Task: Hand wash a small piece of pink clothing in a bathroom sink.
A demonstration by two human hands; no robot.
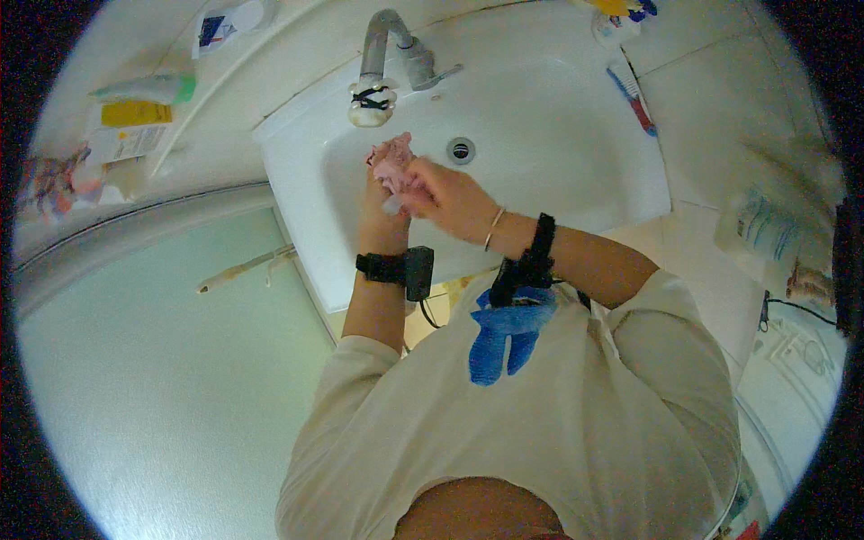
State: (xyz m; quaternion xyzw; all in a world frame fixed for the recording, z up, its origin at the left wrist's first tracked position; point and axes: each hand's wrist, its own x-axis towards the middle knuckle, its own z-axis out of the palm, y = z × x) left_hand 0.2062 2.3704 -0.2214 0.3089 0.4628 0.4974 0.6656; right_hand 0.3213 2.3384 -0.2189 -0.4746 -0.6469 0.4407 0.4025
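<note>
Over the left part of a white washbasin (560, 175), both hands hold a crumpled pink cloth (393, 160). My left hand (381, 219) is below and to the left of it, its fingers largely hidden by the cloth and the other hand. My right hand (449, 199) comes in from the right with its fingers bent onto the cloth. A small whitish piece (391, 204) shows between the hands; what it is cannot be told. The spout of a metal faucet (383, 50) ends just above the cloth, with a whitish cover and black band (370, 104) on its tip.
A drain (461, 150) lies right of the hands. A red and blue toothbrush (631, 101) rests on the basin's right rim. A tube (145, 88) and a yellow box (136, 113) stand at the left; a frosted glass panel (169, 364) is below them. A bottle (614, 28) is at the top right.
</note>
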